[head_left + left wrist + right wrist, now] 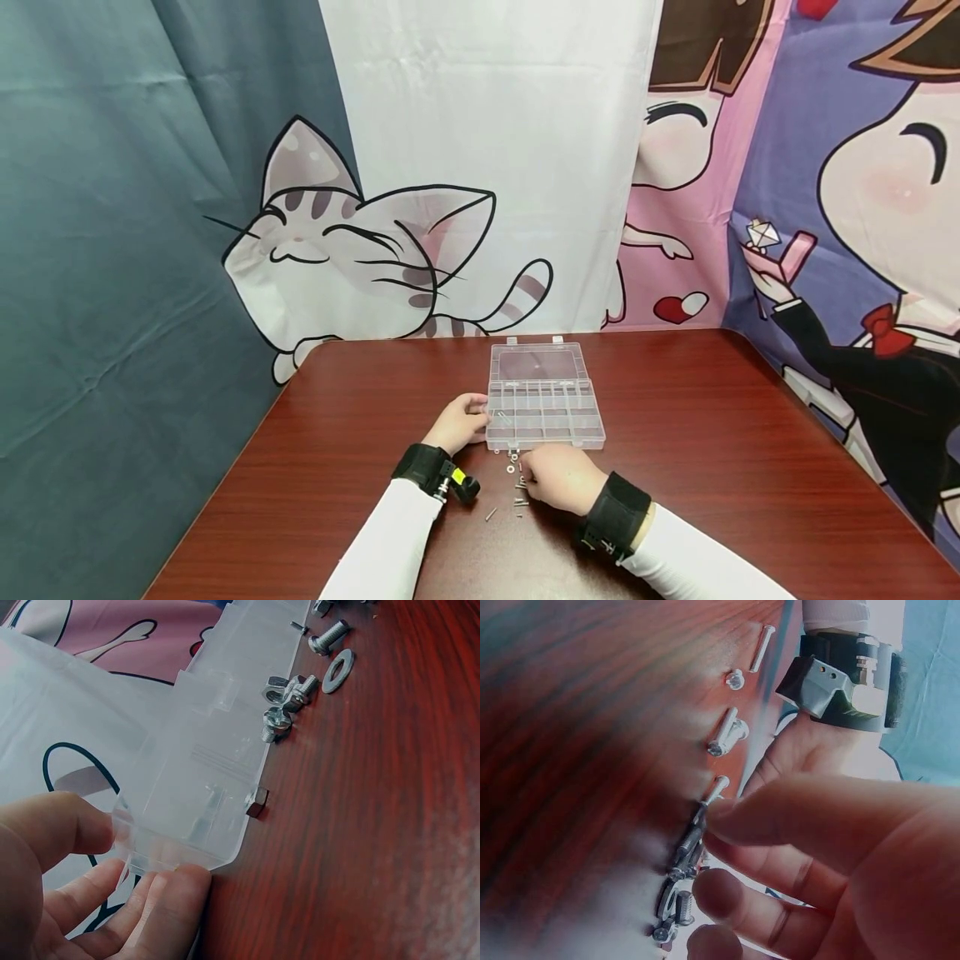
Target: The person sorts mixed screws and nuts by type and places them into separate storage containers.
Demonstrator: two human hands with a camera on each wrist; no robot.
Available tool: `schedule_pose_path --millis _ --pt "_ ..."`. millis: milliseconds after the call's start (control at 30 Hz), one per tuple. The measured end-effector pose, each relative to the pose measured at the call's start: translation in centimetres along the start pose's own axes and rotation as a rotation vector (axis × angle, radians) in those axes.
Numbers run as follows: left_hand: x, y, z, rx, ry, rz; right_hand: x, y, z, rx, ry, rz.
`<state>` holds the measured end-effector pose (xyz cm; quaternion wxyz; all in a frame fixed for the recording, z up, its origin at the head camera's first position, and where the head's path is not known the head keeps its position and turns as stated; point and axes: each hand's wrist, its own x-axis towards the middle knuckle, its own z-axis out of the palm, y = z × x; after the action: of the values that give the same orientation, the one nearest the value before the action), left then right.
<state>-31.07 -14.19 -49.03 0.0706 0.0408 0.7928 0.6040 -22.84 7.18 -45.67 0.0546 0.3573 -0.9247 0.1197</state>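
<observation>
A clear plastic compartment box (546, 423) lies with its lid (537, 363) folded back. My left hand (459, 423) grips its near left corner, thumb against the side wall and fingers around the edge. Through the wall of the box (161, 795), slender metal pieces show in a left compartment. My right hand (564, 479) is low over a row of small hardware in front of the box. In the right wrist view the thumb and index fingertips come close together right at some dark screws (686, 847); I cannot tell whether they pinch one.
Along the box's front edge lie a square-looking nut (256, 802), a flat washer (339, 671) and a bolt (328, 637). Nearer me are a long screw (762, 649), a short screw (735, 679) and paired screws (727, 733). The brown table (375, 375) meets a printed curtain (487, 125) behind.
</observation>
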Motion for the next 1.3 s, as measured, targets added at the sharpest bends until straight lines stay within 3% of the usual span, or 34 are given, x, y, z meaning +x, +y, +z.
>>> schedule_pose_path --millis 500,1300 --pt "0.1 -0.1 -0.1 -0.005 -0.001 0.002 0.2 -0.5 0.6 -0.026 0.011 0.035" --pt "-0.1 -0.1 0.0 -0.005 0.002 0.003 0.1 -0.3 0.7 -0.071 0.030 -0.011"
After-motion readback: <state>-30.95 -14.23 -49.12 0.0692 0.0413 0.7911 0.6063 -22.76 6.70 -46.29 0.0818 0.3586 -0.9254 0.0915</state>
